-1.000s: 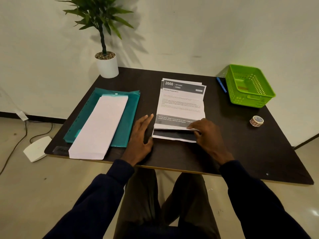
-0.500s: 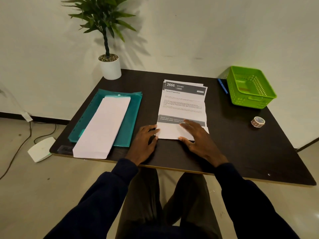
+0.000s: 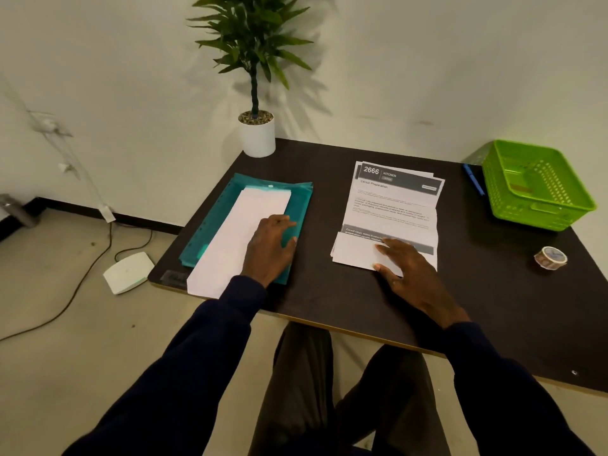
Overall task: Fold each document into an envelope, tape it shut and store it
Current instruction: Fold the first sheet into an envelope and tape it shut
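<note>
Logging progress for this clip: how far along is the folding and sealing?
Early. The top document has only its bottom edge folded up, pressed by the right hand. The left hand rests on the envelopes. Tape roll untouched; no sealed envelope visible in the green basket.
</note>
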